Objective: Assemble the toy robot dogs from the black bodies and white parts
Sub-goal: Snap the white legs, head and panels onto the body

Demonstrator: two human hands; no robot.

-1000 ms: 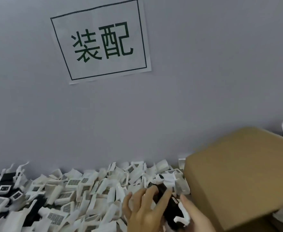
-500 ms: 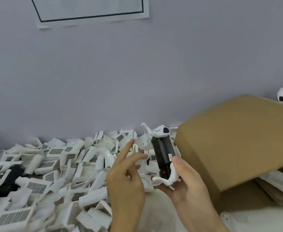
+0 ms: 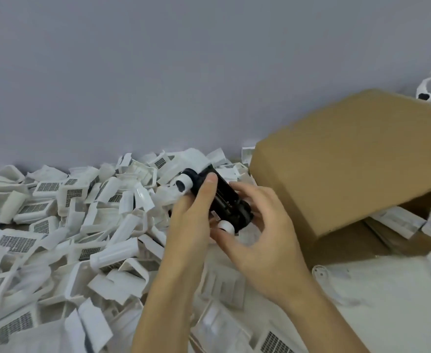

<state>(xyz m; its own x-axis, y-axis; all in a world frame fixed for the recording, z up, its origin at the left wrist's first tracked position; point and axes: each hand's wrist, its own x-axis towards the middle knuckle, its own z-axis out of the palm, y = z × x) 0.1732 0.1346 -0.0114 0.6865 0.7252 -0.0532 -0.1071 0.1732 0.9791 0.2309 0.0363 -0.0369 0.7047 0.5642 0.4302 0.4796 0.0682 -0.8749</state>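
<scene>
Hands, left [image 3: 194,220] and right [image 3: 262,233], both curled in a grip round the black body [image 3: 222,197] above white parts [image 3: 82,225].

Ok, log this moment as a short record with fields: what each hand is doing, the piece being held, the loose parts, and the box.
left hand: left hand grips the black body from the left, thumb on top
right hand: right hand holds the same body from the right, fingers curled round it
held piece: black body with white round parts attached, tilted
loose parts: pile of white parts left of the hands
box: cardboard box on the right, apart from the hands
</scene>
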